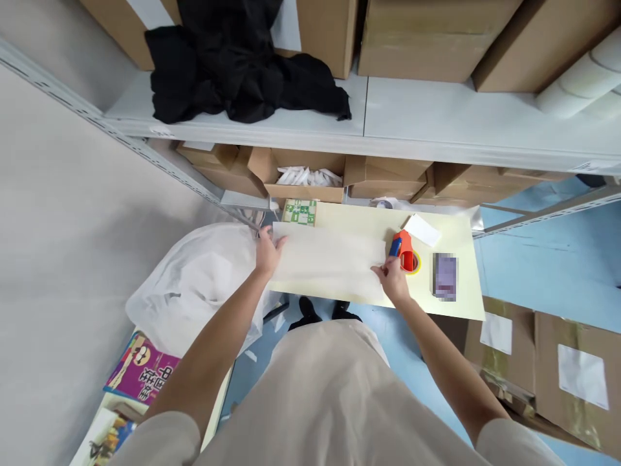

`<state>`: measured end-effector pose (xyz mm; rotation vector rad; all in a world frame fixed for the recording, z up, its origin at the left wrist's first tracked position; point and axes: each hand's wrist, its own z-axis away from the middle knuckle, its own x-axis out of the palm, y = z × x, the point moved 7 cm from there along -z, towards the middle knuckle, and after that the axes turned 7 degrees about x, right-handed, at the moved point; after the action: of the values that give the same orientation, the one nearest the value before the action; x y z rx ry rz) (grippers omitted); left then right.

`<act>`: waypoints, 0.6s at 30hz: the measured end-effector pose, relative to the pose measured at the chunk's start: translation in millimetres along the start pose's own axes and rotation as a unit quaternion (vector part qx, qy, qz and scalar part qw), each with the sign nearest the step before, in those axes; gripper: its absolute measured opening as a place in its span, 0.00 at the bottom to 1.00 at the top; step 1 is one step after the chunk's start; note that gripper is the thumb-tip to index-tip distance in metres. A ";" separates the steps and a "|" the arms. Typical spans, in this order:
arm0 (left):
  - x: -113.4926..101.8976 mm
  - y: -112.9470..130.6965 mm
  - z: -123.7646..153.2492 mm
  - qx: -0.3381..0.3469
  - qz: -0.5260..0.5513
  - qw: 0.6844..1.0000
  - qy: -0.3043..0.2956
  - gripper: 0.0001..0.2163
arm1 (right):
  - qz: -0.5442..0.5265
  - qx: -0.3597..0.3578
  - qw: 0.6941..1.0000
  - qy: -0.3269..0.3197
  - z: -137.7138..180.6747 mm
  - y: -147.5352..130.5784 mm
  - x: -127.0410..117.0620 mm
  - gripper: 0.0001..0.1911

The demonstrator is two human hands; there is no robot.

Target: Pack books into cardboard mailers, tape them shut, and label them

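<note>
A thin white sheet [327, 259] is stretched flat across the pale yellow table [466, 285], covering part of its surface. My left hand [268, 252] grips the left end of the sheet, thumb on top. At the opposite end, my right hand [394, 279] pinches the right edge between thumb and fingers. Just beyond those fingers lies a red and blue tape dispenser [403, 251] with a roll of tape in it; whether the hand touches it I cannot tell. Behind the sheet's left end is a green and white patterned packet [299, 211].
A white box [422, 230] and a blurred purple item [445, 277] lie on the table's right. A large white plastic bag [194, 278] bulges at left, above a purple book [143, 372]. An open carton [305, 184] sits under the shelf [301, 133]. Cartons [572, 375] stand at right.
</note>
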<state>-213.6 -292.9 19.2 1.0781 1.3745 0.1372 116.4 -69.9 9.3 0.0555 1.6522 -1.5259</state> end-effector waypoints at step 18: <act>88.8 -60.3 65.2 -0.024 -0.149 0.983 -0.107 0.38 | 0.204 0.046 0.976 -0.056 19.0 97.7 81.4 0.15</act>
<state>-165.6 -303.1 -96.4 0.8103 1.3129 -0.1594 130.1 -101.8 -114.5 0.3336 1.3776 -1.2640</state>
